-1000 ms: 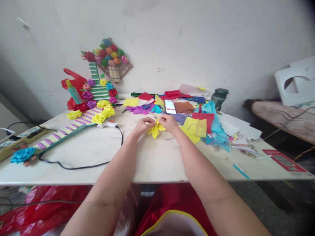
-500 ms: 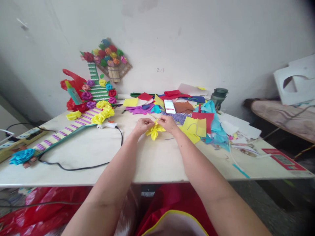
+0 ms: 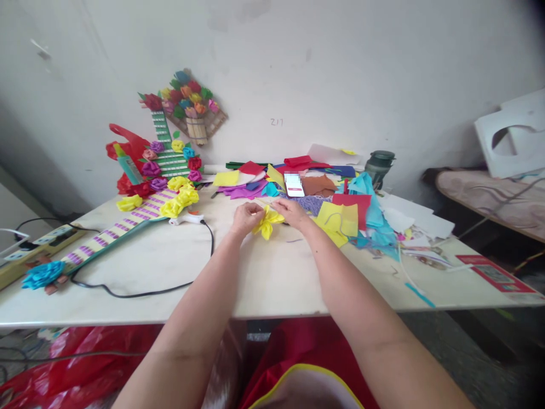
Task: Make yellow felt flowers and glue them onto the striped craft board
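Note:
Above the middle of the table, a yellow crepe-paper flower [image 3: 266, 223] is held between my two hands, petals pointing towards me. My left hand [image 3: 247, 219] pinches it from the left, its thumb and fingers closed. From the right, my right hand [image 3: 291, 213] has its fingers pressed together at a thin pale stick [image 3: 264, 201] that crosses behind the flower. The fingertips partly hide where stick and flower meet. Close to my right hand lie yellow paper sheets [image 3: 338, 220] with a bent grey wire on them.
Coloured paper pieces [image 3: 242, 184] and a phone [image 3: 294, 185] lie along the back, with a dark bottle [image 3: 378, 168] at right. To the left are a flower-decorated guitar shape [image 3: 128, 218], a glue gun [image 3: 187, 218] with its black cord [image 3: 140, 294], a glue bottle [image 3: 130, 168] and a power strip [image 3: 42, 241].
My right hand's fingers have straightened and lie flatter along the stick. The yellow flower has turned slightly and risen a little. My left hand stays in nearly the same place.

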Action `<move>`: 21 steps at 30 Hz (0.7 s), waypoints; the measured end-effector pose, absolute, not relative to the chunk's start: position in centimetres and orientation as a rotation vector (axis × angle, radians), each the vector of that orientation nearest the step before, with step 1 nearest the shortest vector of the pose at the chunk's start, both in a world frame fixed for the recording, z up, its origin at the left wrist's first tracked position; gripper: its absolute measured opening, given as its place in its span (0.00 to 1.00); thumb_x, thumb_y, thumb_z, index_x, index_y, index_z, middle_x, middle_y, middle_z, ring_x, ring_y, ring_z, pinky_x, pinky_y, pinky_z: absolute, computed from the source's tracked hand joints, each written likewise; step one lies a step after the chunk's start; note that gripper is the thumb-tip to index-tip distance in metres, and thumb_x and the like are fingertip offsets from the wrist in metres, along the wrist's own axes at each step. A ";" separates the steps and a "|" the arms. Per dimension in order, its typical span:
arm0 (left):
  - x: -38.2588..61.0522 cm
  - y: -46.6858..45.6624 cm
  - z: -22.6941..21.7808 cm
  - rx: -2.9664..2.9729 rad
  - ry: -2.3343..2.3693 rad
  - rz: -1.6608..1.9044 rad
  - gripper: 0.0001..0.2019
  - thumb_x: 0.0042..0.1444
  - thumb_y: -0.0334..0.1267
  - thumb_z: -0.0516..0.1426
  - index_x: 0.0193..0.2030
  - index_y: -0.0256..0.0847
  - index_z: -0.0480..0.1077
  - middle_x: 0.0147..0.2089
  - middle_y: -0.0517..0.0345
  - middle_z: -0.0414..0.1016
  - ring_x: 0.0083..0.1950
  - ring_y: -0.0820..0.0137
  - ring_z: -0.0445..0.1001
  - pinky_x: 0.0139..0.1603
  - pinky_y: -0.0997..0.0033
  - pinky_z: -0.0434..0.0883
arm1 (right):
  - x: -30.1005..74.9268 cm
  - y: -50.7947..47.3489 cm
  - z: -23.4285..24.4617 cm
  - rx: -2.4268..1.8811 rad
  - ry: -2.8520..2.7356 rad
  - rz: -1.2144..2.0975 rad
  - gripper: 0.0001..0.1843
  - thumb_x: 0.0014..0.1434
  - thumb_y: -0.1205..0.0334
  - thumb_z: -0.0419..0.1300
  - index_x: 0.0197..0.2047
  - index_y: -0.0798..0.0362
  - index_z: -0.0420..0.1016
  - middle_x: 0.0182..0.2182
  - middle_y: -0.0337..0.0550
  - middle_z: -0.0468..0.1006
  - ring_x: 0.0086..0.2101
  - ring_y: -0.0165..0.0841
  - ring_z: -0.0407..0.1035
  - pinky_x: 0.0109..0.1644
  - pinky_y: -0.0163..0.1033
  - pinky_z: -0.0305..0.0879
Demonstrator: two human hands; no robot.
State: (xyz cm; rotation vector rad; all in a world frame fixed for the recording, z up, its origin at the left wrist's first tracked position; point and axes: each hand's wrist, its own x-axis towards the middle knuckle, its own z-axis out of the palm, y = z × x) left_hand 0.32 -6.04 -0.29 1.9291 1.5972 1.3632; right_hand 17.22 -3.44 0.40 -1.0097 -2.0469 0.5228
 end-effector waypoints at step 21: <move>1.0 -6.6 -0.3 2.316 1.814 1.417 0.06 0.45 0.36 0.54 0.25 0.42 0.72 0.30 0.56 0.73 0.37 0.68 0.69 0.37 0.71 0.64 | 17.6 -2.4 -0.4 -0.913 -2.026 0.633 0.16 0.54 0.58 0.55 0.44 0.52 0.75 0.41 0.43 0.77 0.43 0.33 0.70 0.48 0.39 0.64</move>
